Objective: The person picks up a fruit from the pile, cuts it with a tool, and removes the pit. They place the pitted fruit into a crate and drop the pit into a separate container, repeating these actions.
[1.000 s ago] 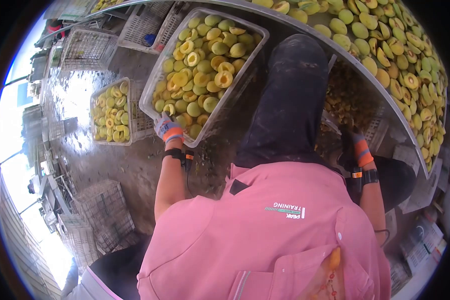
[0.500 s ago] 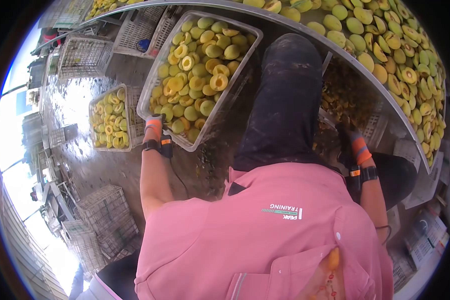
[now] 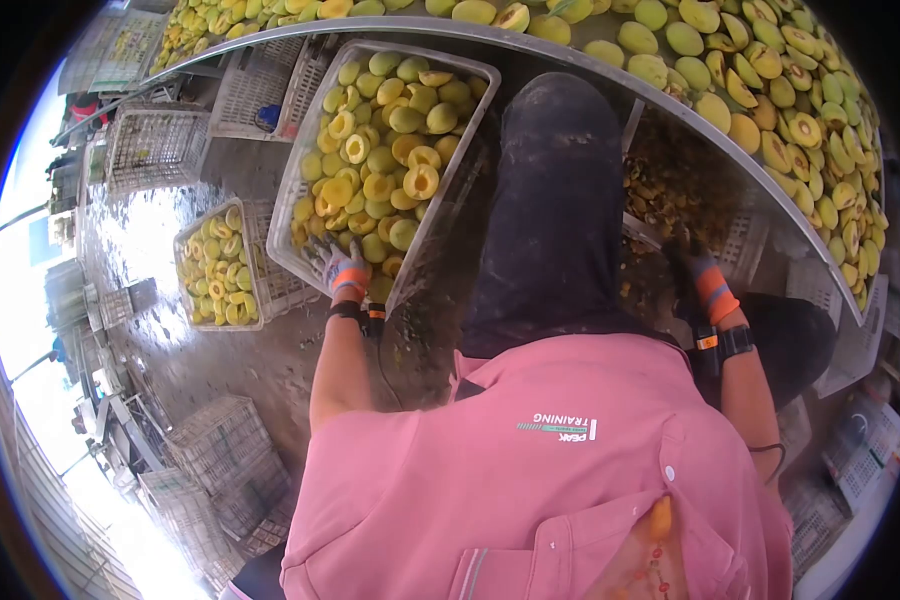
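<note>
My left hand (image 3: 342,268), in a grey glove with an orange cuff, lies with fingers spread over the near end of a pale plastic crate (image 3: 280,205). Its fingers touch the heap of yellow-green stone fruit (image 3: 380,160) inside; some fruits are halves showing an empty pit hollow. My right hand (image 3: 692,268), in a dark glove with an orange cuff, is low beside my right leg, under the table edge. Dark brown scraps (image 3: 670,190) are close to it. Its fingers blend into the shadow, so what they hold does not show.
A metal-rimmed table (image 3: 530,42) heaped with fruit halves (image 3: 770,120) curves across the top and right. A smaller crate (image 3: 260,318) of fruit halves stands on the wet floor at left. Stacked crates (image 3: 225,450) are at lower left, and another crate (image 3: 155,145) is farther back.
My left hand has moved from the crate's near-left rim rightward onto the fruit, its fingers now spread. The right hand stays in about the same place. The view has shifted slightly.
</note>
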{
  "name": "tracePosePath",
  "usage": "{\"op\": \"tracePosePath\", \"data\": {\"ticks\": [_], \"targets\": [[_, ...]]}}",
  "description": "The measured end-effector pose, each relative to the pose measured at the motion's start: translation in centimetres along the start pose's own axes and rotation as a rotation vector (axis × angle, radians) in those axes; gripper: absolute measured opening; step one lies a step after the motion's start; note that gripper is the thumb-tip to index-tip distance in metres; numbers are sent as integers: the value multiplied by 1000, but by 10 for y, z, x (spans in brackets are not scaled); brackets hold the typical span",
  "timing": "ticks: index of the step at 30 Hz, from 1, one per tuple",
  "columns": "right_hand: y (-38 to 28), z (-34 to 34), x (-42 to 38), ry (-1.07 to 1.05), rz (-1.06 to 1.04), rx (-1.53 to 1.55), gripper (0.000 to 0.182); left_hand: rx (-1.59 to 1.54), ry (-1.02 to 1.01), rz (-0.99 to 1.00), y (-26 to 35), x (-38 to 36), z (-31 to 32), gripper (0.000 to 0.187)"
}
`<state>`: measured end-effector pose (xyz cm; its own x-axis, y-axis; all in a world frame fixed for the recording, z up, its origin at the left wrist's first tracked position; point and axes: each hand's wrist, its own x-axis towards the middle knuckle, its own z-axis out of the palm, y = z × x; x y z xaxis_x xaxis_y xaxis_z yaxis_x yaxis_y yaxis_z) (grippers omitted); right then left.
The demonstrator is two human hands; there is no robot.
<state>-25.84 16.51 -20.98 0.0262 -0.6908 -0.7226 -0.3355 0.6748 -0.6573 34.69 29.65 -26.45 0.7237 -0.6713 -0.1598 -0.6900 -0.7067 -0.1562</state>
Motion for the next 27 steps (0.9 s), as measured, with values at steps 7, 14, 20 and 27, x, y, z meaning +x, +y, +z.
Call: {"op": "tracePosePath", "data": {"ticks": [7, 14, 20, 27], "targets": [[22, -9, 18, 28, -184, -143, 36, -215, -7, -109, 0, 31, 17, 82], [-15, 3, -11, 59, -292, -390, 44, -309, -73, -28, -1, 66, -25, 74], [33, -7, 16, 166, -450, -313, 43, -266, 5, 186, 63, 100, -9, 64], [2, 9, -3, 22, -332, -418, 40, -238, 41, -22, 73, 114, 17, 69]]}}
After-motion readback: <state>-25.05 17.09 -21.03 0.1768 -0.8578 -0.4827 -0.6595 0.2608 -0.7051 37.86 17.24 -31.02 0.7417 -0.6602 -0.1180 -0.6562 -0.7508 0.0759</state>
